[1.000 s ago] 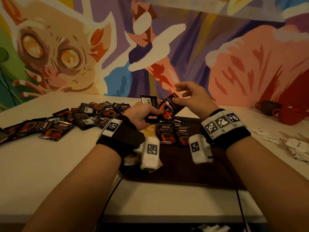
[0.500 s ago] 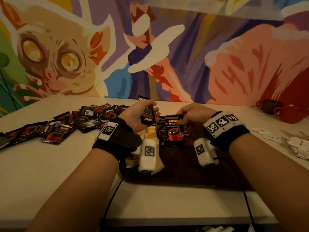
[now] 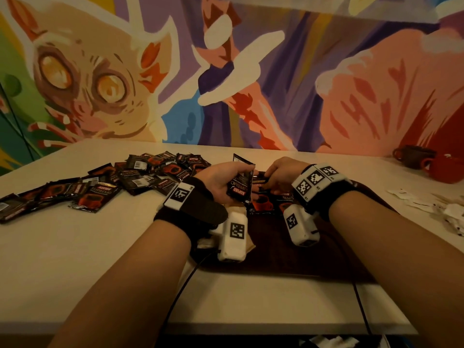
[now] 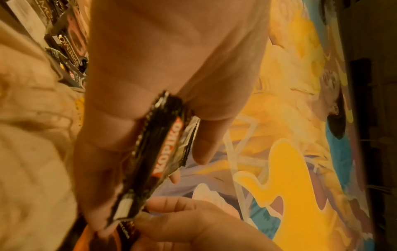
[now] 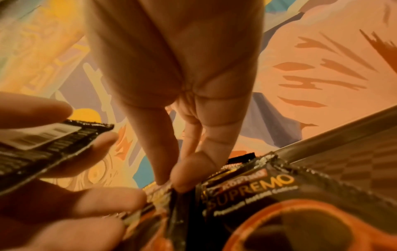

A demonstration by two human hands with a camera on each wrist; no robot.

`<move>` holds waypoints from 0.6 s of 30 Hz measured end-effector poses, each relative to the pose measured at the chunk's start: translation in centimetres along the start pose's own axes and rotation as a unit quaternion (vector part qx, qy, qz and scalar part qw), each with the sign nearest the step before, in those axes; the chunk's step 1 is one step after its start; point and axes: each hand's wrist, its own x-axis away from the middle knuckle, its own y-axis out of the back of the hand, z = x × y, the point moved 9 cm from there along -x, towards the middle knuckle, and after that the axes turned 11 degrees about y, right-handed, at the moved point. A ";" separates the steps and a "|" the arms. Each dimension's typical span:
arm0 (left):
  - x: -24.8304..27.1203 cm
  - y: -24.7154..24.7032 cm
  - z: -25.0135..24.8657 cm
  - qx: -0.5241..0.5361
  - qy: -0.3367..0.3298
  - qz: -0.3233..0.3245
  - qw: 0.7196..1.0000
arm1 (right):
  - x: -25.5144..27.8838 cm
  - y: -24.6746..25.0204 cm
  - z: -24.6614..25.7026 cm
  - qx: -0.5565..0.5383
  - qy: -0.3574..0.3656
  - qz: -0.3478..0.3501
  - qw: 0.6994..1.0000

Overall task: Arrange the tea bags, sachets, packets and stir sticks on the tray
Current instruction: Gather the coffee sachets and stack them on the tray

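The mural (image 3: pixel 251 71) fills the wall behind, a wide-eyed cat on its left and pink shapes on its right; below it the pale table (image 3: pixel 75 247) carries everything; the dark tray (image 3: pixel 276 257) lies at the table's middle, in front of the person; a heap of black sachets (image 3: pixel 140 174) sprawls over the table left of the tray, well apart from the two mugs (image 3: pixel 426 164) standing at the far right, one dark and one red; white packets (image 3: pixel 406 197) lie scattered near the right edge, beside what may be stir sticks, too small to tell; a few sachets already lie in a row (image 3: pixel 271 199) on the far part of the tray, faces up, touching or overlapping one another; the left hand (image 3: pixel 221 179) hovers over the tray's left end with fingers and thumb curled round one sachet (image 3: pixel 239 182), held upright with its print upside down; the right hand (image 3: pixel 278 177) is down on the row, thumb and forefinger (image 5: pixel 184 173) pinching the top edge of a flat sachet (image 5: pixel 268 186) marked SUPREMO; both wrists wear bands with square markers.
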 end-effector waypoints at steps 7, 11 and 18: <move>0.0 0.2 0.1 -0.026 0.004 -0.021 0.999 | 0.6 1.0 0.3 -0.040 0.032 -0.037 0.998; -0.1 -0.4 0.0 -0.004 -0.003 0.023 1.000 | 1.7 1.7 1.8 -0.150 0.116 -0.064 0.980; 0.6 -2.4 -0.8 -0.006 -0.057 0.093 0.994 | 2.9 1.9 4.5 -0.185 0.206 -0.049 0.960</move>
